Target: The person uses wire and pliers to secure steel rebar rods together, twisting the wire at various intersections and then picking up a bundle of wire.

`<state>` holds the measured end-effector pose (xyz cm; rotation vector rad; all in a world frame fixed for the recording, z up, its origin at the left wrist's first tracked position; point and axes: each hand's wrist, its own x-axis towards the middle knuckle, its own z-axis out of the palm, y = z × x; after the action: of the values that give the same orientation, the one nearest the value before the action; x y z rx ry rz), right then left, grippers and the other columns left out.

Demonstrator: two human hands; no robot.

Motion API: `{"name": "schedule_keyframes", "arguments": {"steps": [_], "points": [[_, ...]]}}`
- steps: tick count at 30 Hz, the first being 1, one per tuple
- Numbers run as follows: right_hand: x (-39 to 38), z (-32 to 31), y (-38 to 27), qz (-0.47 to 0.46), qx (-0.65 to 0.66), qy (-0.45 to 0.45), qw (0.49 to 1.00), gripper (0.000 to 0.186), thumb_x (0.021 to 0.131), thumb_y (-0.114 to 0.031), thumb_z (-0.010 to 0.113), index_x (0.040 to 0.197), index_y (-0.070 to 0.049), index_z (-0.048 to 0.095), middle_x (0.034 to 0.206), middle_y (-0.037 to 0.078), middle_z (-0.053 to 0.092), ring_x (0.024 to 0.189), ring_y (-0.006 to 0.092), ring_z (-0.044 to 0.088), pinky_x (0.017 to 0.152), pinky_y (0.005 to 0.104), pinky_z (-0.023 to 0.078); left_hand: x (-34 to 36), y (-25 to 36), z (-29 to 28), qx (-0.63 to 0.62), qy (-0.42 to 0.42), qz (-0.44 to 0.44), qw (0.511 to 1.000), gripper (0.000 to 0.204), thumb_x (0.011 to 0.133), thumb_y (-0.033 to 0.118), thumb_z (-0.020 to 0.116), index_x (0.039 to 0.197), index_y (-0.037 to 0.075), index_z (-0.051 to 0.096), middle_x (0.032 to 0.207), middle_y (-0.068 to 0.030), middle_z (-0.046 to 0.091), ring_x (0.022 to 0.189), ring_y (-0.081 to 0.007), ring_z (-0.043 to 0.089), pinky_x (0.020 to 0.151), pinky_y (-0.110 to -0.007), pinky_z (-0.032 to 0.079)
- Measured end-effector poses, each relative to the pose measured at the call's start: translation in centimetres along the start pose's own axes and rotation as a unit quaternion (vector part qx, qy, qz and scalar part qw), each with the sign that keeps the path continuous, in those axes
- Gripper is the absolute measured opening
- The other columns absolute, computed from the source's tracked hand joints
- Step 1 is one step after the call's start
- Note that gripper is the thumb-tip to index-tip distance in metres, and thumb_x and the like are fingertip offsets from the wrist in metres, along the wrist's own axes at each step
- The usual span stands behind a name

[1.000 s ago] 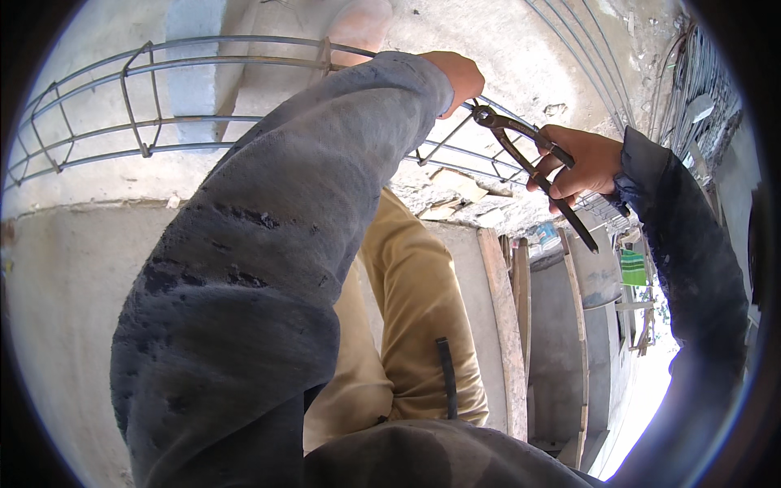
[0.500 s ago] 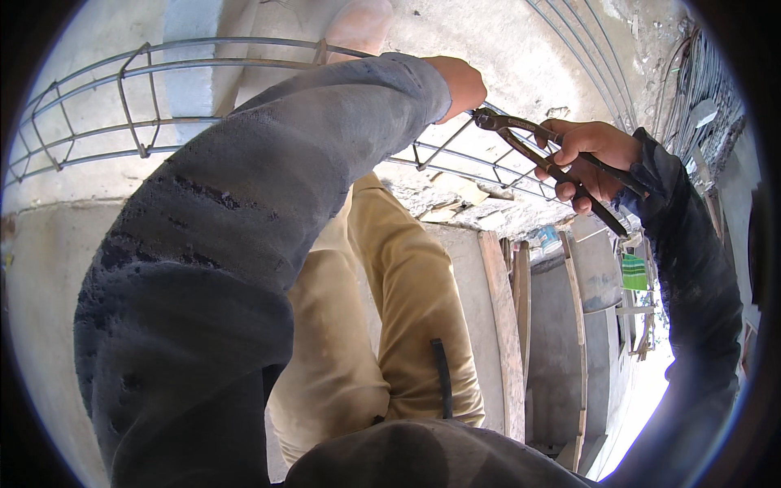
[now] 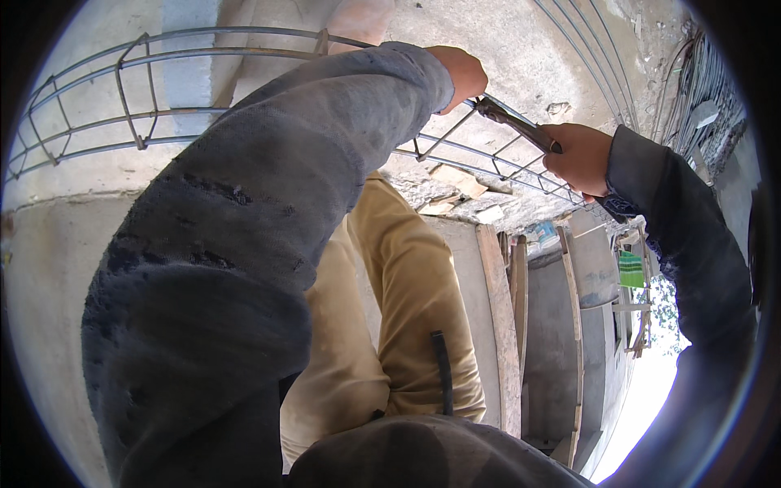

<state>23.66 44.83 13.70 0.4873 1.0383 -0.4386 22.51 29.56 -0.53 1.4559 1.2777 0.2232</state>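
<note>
My right hand [image 3: 579,154] is wrapped round the handles of a pair of dark tying pincers [image 3: 521,124]. The handles are together, and the back of the hand faces up. The pincer head rests at a bar joint of a long steel rebar cage [image 3: 455,149], close beside my left hand [image 3: 462,75]. That left hand is closed at the cage's upper bar; its fingertips and whatever they hold are hidden behind the hand and sleeve. Square stirrups join the cage's long bars, and my left forearm crosses over its middle.
Loose long rods [image 3: 590,57] lie at the upper right, by a bundle of dark steel bars [image 3: 706,89]. Broken wood pieces [image 3: 457,180] lie beyond my knees. Wooden planks [image 3: 502,325] and a green striped cloth [image 3: 630,269] are at the right. A pinkish rounded shape [image 3: 362,23] touches the cage's far side.
The pincer handles, spread apart before, have come together. My right hand has turned over, from fingers showing to its back showing. My left hand stays at nearly the same place on the cage.
</note>
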Motion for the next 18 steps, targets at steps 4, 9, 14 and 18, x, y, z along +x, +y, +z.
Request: {"name": "schedule_keyframes", "arguments": {"steps": [4,9,14,18], "points": [[1.4,1.2,1.5,0.021,0.079,-0.046,0.996,0.054,0.080,-0.003,0.043,0.132,-0.011,0.033,0.085,0.010,0.053,0.062,0.0142,0.056,0.051,0.0327,0.053,0.1,0.0,-0.1,0.001,-0.005,-0.008,1.000,0.037,0.062,-0.005,0.060,0.098,0.006,0.064,0.090,-0.0155,0.063,0.088,-0.0319,0.061,0.073,-0.039,0.051],[1.0,1.7,3.0,-0.020,0.330,-0.157,0.931,0.085,0.066,0.013,0.037,0.140,-0.021,0.013,0.128,0.022,0.042,0.106,0.0335,0.055,0.077,0.0484,0.054,0.0,-0.1,0.0,-0.005,0.015,-0.005,1.000,0.034,0.061,-0.005,0.061,0.094,0.005,0.064,0.087,-0.0153,0.063,0.087,-0.0317,0.062,0.073,-0.039,0.051],[1.2,1.1,3.7,-0.035,0.333,-0.188,0.924,0.086,0.066,0.012,0.040,0.140,-0.022,0.014,0.133,0.019,0.039,0.111,0.0328,0.051,0.085,0.0543,0.048,-0.2,0.2,-0.3,-0.001,0.012,-0.011,1.000,0.031,0.061,-0.005,0.061,0.090,0.005,0.064,0.085,-0.0151,0.063,0.086,-0.0315,0.062,0.072,-0.039,0.051],[0.7,0.5,3.2,-0.017,0.319,-0.191,0.928,0.088,0.067,0.015,0.041,0.141,-0.023,0.011,0.134,0.021,0.037,0.112,0.0340,0.051,0.086,0.0568,0.045,-0.1,0.3,-0.4,0.003,0.005,-0.022,1.000,0.032,0.061,-0.006,0.061,0.091,0.006,0.065,0.085,-0.0150,0.063,0.087,-0.0316,0.062,0.072,-0.039,0.051]]}}
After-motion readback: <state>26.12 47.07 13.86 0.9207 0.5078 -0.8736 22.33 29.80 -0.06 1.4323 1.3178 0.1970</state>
